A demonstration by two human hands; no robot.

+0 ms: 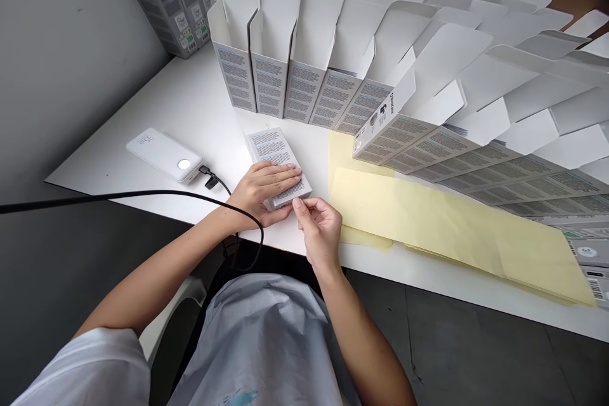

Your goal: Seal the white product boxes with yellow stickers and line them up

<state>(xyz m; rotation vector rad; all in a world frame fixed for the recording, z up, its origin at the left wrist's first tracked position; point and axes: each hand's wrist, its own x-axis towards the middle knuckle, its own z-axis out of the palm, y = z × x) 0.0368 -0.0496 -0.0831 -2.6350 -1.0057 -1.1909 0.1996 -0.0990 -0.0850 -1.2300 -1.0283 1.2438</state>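
Note:
A small white box (pixel 272 146) with printed text lies tilted on the white table, one end towards me. My left hand (pixel 261 195) lies across its near half, fingers stretched together over the printed face and thumb along the near end, holding it against the tabletop. At the box's near right corner, my right hand (pixel 321 225) is closed, with thumb and forefinger pinched together and the other fingers curled. Whatever sits between those fingertips is too small to make out. Part of the box is hidden under my left hand.
To the left lies a white power bank (pixel 164 155) with a black cable (pixel 143 193) looping over my left wrist. Rows of open-topped cartons (pixel 304 85) stand across the back and right. Yellow paper sheets (pixel 447 222) lie along the front edge. More grey cartons (pixel 174 6) stand against the wall.

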